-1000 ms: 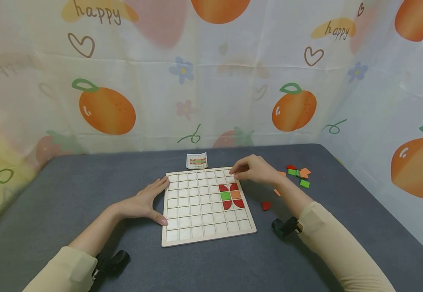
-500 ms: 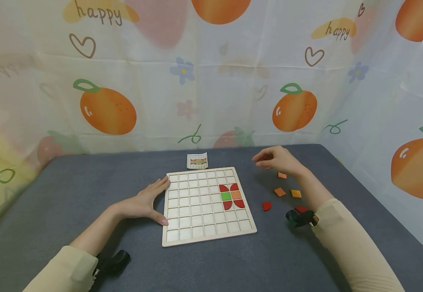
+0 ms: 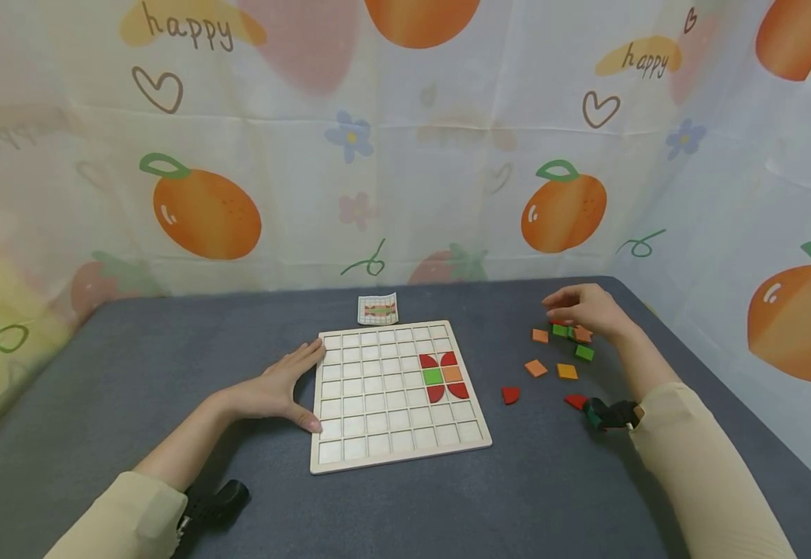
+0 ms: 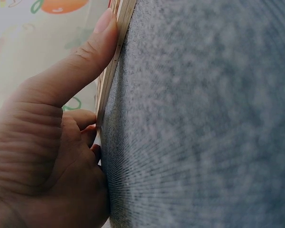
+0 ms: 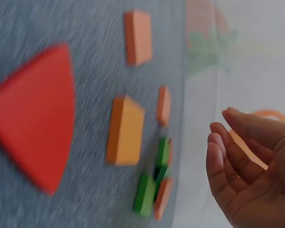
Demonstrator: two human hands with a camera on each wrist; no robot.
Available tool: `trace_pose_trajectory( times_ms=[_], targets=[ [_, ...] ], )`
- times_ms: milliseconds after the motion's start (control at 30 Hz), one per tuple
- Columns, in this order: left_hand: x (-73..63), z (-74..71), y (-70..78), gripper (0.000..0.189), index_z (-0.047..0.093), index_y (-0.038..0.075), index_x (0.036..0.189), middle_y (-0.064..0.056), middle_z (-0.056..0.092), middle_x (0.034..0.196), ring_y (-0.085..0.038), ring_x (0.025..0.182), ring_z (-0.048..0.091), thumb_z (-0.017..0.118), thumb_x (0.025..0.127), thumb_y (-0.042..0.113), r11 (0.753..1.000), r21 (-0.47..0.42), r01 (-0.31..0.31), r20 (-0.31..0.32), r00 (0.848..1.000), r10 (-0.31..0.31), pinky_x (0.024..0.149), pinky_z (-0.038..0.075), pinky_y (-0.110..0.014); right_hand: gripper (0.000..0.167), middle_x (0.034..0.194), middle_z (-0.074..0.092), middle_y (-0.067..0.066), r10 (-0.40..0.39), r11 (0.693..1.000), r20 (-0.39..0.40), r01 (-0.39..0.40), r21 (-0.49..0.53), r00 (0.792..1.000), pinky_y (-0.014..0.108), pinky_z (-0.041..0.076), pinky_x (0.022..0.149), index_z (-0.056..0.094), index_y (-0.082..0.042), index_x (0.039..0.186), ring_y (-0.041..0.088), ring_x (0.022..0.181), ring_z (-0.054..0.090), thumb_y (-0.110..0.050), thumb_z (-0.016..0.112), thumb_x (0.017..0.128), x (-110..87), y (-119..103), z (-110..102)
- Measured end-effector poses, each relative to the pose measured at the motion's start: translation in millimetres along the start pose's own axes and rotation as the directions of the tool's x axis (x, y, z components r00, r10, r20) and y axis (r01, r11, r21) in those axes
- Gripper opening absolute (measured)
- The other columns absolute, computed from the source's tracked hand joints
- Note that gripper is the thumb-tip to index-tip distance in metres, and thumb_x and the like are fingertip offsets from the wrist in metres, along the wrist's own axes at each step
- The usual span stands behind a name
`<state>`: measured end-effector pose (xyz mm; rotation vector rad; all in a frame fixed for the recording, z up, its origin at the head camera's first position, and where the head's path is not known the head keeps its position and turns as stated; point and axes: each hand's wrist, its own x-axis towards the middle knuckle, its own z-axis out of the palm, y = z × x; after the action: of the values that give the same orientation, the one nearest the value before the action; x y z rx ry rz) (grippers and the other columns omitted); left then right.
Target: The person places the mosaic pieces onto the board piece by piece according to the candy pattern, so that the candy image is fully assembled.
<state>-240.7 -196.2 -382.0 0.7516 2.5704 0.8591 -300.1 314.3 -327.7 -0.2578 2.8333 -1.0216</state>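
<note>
My left hand (image 3: 276, 390) lies along the left edge of the pale gridded board (image 3: 376, 423), thumb and fingers spread and touching its rim. In the left wrist view, the thumb (image 4: 97, 50) presses on the wooden edge. Near the board's right side, a green square (image 3: 433, 376) and an orange square (image 3: 451, 373) sit in cells between several red rounded pieces (image 3: 457, 390). My right hand (image 3: 593, 309) hovers above a small pile of green tiles (image 3: 584, 352) and orange tiles at the far right. Its fingers are loosely bent, with nothing between them in the right wrist view.
A small pattern card (image 3: 377, 309) lies behind the board. Loose on the dark table are orange tiles (image 3: 535, 368), a yellow-orange tile (image 3: 568, 371) and red rounded pieces (image 3: 510, 395). A patterned curtain (image 3: 440, 194) stands behind the table.
My right hand has moved from the board's far right corner rightwards to above the tile pile. The left hand and the board have stayed still.
</note>
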Motion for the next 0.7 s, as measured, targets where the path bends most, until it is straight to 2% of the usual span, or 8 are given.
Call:
trace_pose_trajectory(
  times_ms=[167, 267, 400, 600, 700],
  targets=[
    [-0.9, 0.6, -0.9, 0.126, 0.011, 0.0, 0.158, -0.022, -0.001, 0.167, -0.05, 0.153, -0.004, 0.087, 0.069, 0.047, 1.0, 0.001, 0.006, -0.003, 1.0, -0.006, 0.114, 0.003, -0.075, 0.043, 0.131, 0.061, 0.028, 0.033, 0.998, -0.016, -0.033, -0.05, 0.999, 0.039, 0.055, 0.08, 0.058, 0.004, 0.134, 0.029, 0.095, 0.066, -0.018, 0.063, 0.097, -1.8, 17.9, -3.8],
    [-1.2, 0.8, -0.9, 0.126, 0.012, 0.0, 0.158, -0.022, -0.001, 0.167, -0.05, 0.152, -0.004, 0.087, 0.069, 0.047, 1.0, 0.0, 0.003, -0.004, 1.0, -0.003, 0.114, 0.003, -0.075, 0.045, 0.13, 0.061, 0.03, 0.051, 0.995, -0.02, -0.053, -0.079, 0.999, 0.04, 0.054, 0.08, 0.057, 0.006, 0.133, 0.024, 0.089, 0.065, -0.018, 0.065, 0.095, -2.2, 25.6, -5.5],
    [-1.6, 1.2, -1.6, 0.126, 0.011, 0.0, 0.158, -0.022, -0.001, 0.167, -0.05, 0.153, -0.003, 0.086, 0.069, 0.047, 1.0, 0.0, 0.0, -0.006, 1.0, 0.0, 0.115, 0.003, -0.074, 0.048, 0.131, 0.061, 0.03, 0.085, 0.991, 0.002, -0.084, -0.109, 0.996, 0.043, 0.056, 0.085, 0.057, 0.006, 0.132, 0.023, 0.091, 0.069, -0.019, 0.068, 0.092, -1.3, 33.9, -7.9],
    [-2.0, 1.4, -1.1, 0.126, 0.011, 0.001, 0.158, -0.021, -0.001, 0.167, -0.05, 0.153, -0.004, 0.086, 0.069, 0.048, 1.0, -0.003, 0.001, -0.006, 1.0, -0.001, 0.115, 0.003, -0.074, 0.048, 0.126, 0.065, 0.028, 0.09, 0.982, 0.015, -0.086, -0.167, 0.996, 0.049, 0.054, 0.09, 0.062, 0.004, 0.128, 0.037, 0.108, 0.065, -0.024, 0.071, 0.09, -0.8, 43.7, -8.8],
    [-2.4, 1.1, -0.1, 0.126, 0.011, 0.001, 0.159, -0.021, -0.001, 0.167, -0.05, 0.152, -0.004, 0.086, 0.069, 0.048, 1.0, -0.004, 0.005, -0.005, 1.0, -0.005, 0.114, 0.003, -0.074, 0.046, 0.117, 0.069, 0.026, 0.08, 0.981, 0.004, -0.078, -0.18, 0.997, 0.044, 0.054, 0.084, 0.064, 0.003, 0.126, 0.033, 0.099, 0.066, -0.023, 0.073, 0.089, -1.9, 43.7, -7.6]
  ],
)
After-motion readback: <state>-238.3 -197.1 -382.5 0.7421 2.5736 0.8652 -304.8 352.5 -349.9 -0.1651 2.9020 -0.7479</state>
